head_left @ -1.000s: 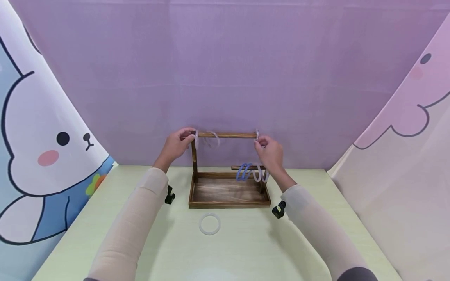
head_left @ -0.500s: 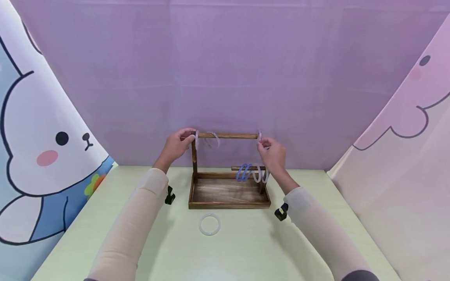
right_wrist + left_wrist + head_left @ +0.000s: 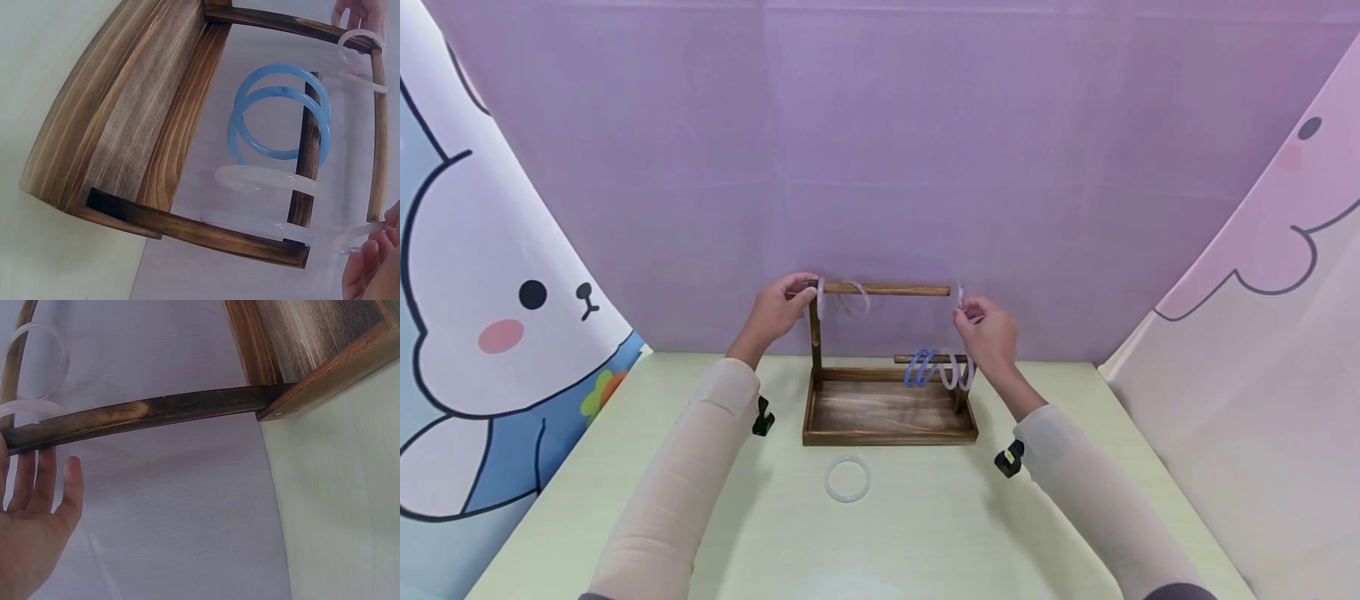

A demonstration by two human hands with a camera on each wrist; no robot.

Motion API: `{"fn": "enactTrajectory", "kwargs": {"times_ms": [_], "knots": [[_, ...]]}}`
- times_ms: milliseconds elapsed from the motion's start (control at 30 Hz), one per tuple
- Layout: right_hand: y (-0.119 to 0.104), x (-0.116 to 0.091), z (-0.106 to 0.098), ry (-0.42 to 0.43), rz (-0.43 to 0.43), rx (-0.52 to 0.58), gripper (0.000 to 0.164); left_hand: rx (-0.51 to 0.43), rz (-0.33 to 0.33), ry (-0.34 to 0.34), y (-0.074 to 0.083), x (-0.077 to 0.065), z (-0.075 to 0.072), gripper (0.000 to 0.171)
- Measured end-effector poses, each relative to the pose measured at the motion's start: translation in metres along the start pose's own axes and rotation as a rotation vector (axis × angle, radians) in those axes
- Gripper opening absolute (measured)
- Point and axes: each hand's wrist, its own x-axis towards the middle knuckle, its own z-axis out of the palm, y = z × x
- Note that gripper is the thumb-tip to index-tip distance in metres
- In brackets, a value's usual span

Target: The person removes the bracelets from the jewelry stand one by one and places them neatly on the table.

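A dark wooden bangle stand [image 3: 816, 342] has a long upper rod [image 3: 902, 290] and a short lower rod [image 3: 306, 159]. My left hand [image 3: 778, 310] grips the top of its left post, fingers behind the wood in the left wrist view. At the upper rod's free right end, my right hand [image 3: 992, 335] pinches a pale bangle [image 3: 355, 239] between thumb and fingers. Two more pale bangles hang near the left post, one upright bangle [image 3: 820, 300] and one slanted bangle [image 3: 866, 298]. Blue bangles [image 3: 281, 92] and whitish bangles [image 3: 269, 177] hang on the lower rod.
The stand's shallow tray base [image 3: 889, 437] rests on a pale green table [image 3: 917, 533]. A loose white bangle [image 3: 847, 499] lies flat in front of it. A purple cloth backdrop [image 3: 880, 150] rises close behind the stand.
My right hand has moved a little to the right, taking the pale bangle from the upper rod's tip to just past it. My left hand stays in place.
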Motion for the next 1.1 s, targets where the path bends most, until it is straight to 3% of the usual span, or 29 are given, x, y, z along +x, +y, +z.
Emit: {"fn": "enactTrajectory", "kwargs": {"times_ms": [567, 1100], "knots": [[0.001, -0.01, -0.004, 0.005, -0.05, 0.006, 0.011, 0.009, 0.005, -0.003, -0.001, 0.0, -0.001, 0.038], [0.002, -0.025, -0.006, -0.057, -0.131, 0.062, 0.008, -0.003, -0.002, -0.005, -0.004, 0.001, -0.001, 0.039]]}}
